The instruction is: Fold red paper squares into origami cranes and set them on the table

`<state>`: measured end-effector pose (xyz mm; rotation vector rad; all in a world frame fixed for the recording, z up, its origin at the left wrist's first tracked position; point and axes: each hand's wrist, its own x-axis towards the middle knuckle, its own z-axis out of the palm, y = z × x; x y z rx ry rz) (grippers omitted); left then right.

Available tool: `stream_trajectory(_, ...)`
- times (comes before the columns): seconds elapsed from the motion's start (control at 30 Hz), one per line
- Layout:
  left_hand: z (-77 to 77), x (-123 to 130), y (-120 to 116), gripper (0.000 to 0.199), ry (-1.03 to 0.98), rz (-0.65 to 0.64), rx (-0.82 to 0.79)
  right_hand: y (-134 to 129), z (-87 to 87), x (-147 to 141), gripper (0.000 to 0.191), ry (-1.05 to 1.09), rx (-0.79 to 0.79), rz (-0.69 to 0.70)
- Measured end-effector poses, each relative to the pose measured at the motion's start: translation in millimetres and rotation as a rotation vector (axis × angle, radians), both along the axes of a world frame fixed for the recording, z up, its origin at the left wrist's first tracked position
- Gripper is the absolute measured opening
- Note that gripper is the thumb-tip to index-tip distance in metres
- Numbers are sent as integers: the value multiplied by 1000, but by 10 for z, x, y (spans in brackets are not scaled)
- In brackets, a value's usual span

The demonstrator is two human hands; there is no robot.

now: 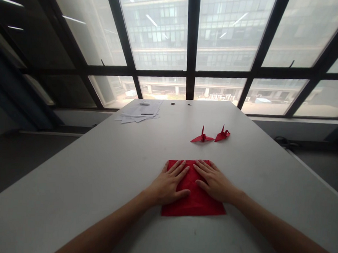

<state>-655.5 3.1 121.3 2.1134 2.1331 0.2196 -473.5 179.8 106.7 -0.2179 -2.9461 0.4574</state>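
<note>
A sheet of red paper (193, 204) lies flat on the white table, with faint creases across it. My left hand (171, 183) rests palm down on its left side, fingers spread toward the far edge. On the right side of the sheet, my right hand (213, 180) lies flat too, its thumb pointing inward. Both hands touch the paper without gripping it, and they cover parts of its side edges. Beyond the sheet stand two folded red paper cranes, a nearer one (202, 138) and another (222, 135) just to its right.
The long white table (97, 168) reaches toward large windows (163, 30) with dark frames. Loose white papers (142, 111) with a dark pen-like object on them lie at the far left. Two small dark round spots mark the table's far end. A dark curtain (13, 90) hangs at left.
</note>
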Motion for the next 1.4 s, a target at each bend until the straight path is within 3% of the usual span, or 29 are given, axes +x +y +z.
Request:
stream_trajectory(0.17, -11, -123, -5, 85, 9, -3, -1, 7, -6, -18, 60, 19, 15, -32)
stream_trajectory(0.33, -36, -158, -2, 84, 18, 4, -4, 35, 64, -5, 48, 262, 133, -219)
stream_trajectory(0.4, -42, -154, -2, 84, 26, 4, -3, 35, 73, 19, 49, 284, 109, -172)
stream_trajectory(0.53, -56, -145, -1, 83, 37, 12, 1, 4, 12, 52, 63, 86, 36, -26)
stream_trajectory(0.7, -55, -190, -3, 83, 24, 0, -2, -11, -21, 44, 65, -19, 22, -38)
stream_trajectory(1.13, -55, -280, -28, 86, 9, -1, -14, 34, 18, 75, 72, -19, -20, -7)
stream_trajectory(1.4, -38, -267, -28, 86, 7, 12, -15, 58, 86, 115, 65, -27, -67, 60)
